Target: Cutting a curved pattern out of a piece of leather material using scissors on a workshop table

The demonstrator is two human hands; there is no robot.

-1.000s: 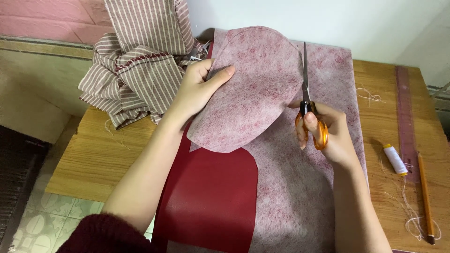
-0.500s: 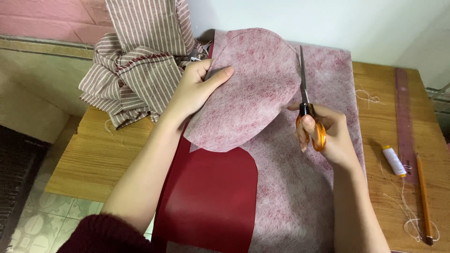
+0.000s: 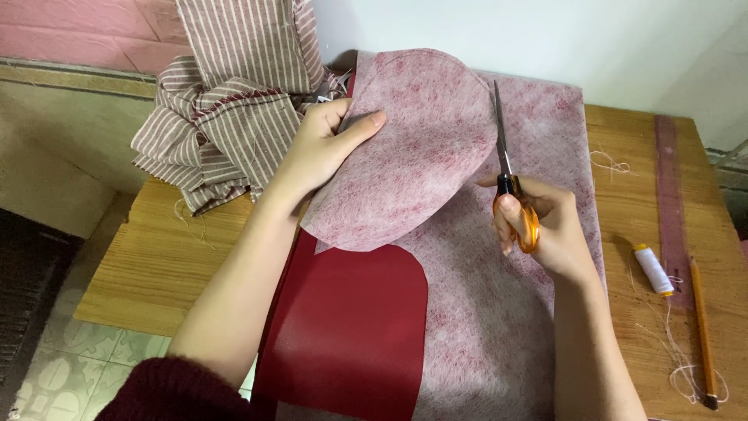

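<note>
My left hand (image 3: 323,144) pinches the left edge of a rounded piece of pinkish non-woven interfacing (image 3: 413,156), lifting it off the table. My right hand (image 3: 545,226) grips orange-handled scissors (image 3: 510,175); their blades point away from me along the right edge of the rounded piece, where it meets the larger interfacing sheet (image 3: 499,312). Under the sheet lies dark red material (image 3: 347,335), showing through a rounded cut-out.
Striped brown and white fabric (image 3: 230,101) is heaped at the back left of the wooden table (image 3: 156,265). On the right lie a spool of white thread (image 3: 653,270) with loose thread, a pencil (image 3: 701,327) and a reddish ruler (image 3: 672,195). Tiled floor (image 3: 70,359) shows at left.
The scissors have crept a little farther along the curved edge, away from me. My left hand still holds the rounded piece in the same place.
</note>
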